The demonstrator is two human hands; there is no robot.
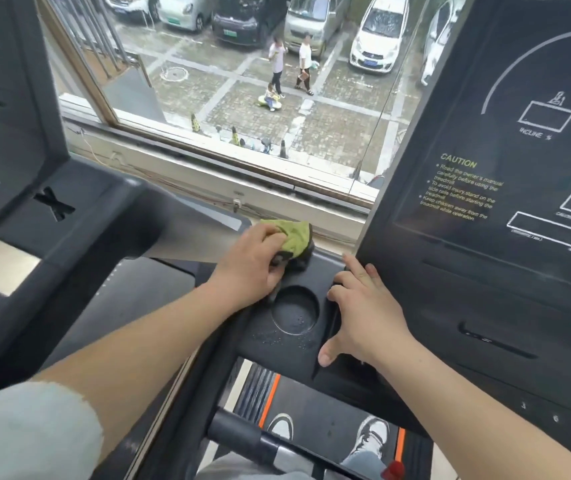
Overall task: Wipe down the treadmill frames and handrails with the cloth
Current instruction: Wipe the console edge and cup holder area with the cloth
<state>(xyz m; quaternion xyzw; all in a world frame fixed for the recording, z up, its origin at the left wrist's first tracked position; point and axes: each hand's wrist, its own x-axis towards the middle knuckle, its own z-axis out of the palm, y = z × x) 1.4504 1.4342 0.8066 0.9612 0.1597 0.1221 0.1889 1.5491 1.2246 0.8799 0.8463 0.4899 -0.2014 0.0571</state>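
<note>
Two hands mid-frame: L hand [253,268] clutched cloth [294,239] at tray's [263,341] far edge, cup recess [294,313] lay just below-right, flat empty R hand [363,317] beyond.

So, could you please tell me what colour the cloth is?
The cloth is green with dark trim, head view.

Soft, diffuse daylight comes in through the window [242,98] at twelve o'clock and lights my left hand [249,268] and right hand [363,317] evenly, with only faint shadows beneath them on the black tray [263,344]. The cloth [294,237] my left hand grips reads bright green. The console [485,271] at three o'clock has a dull grey sheen. Straight edges bow toward the corners. My sleeve [27,434] at eight o'clock is smeared and soft
</note>
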